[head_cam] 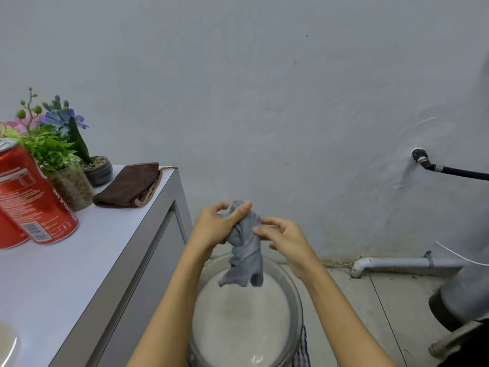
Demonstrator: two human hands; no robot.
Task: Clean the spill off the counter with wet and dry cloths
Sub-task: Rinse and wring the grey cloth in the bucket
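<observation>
A twisted grey cloth (244, 250) hangs over a clear glass bowl (295, 295) of cloudy water that stands low beside the counter. My left hand (217, 225) grips the cloth's upper end, thumb across it. My right hand (281, 235) touches the cloth's right side with bent fingers. A folded brown cloth (127, 185) lies on the white counter (79, 260) at its far right corner. A brownish puddle (6, 343) shows at the counter's near left edge.
Two red drink cans (31, 200) stand on the counter's left, with small potted artificial plants (58, 152) behind them. On the wall at right are a black hose (449, 170) and a white pipe (402, 263) along the floor. A grey machine body (468, 282) fills the right edge.
</observation>
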